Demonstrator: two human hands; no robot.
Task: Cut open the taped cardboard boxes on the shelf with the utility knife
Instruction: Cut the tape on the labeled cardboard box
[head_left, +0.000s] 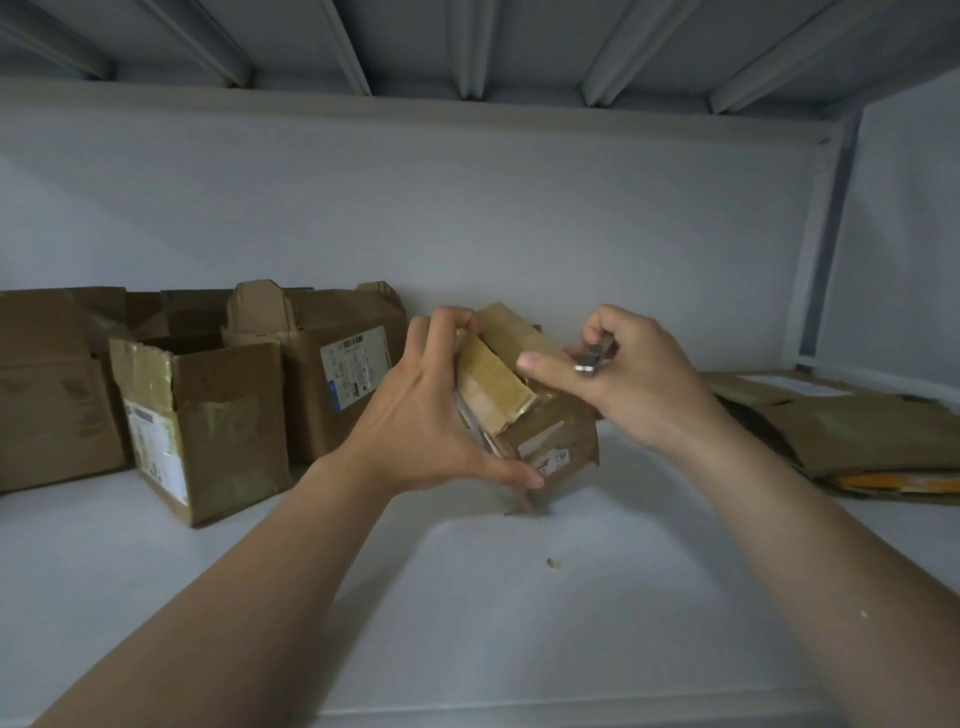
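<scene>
A small taped cardboard box (524, 400) stands tilted on the white shelf (467, 597), its top flaps partly lifted. My left hand (431, 410) grips its left side, fingers curled over the top edge and thumb under the near corner. My right hand (628, 379) holds a small metal utility knife (592, 358) in curled fingers while its thumb presses on the box's top flap. The blade is not visible.
Three opened cardboard boxes (208, 415) stand at the left against the back wall. Flattened cardboard (841, 431) lies stacked at the right. A small scrap (553, 563) lies on the shelf in front. An upper shelf hangs close overhead.
</scene>
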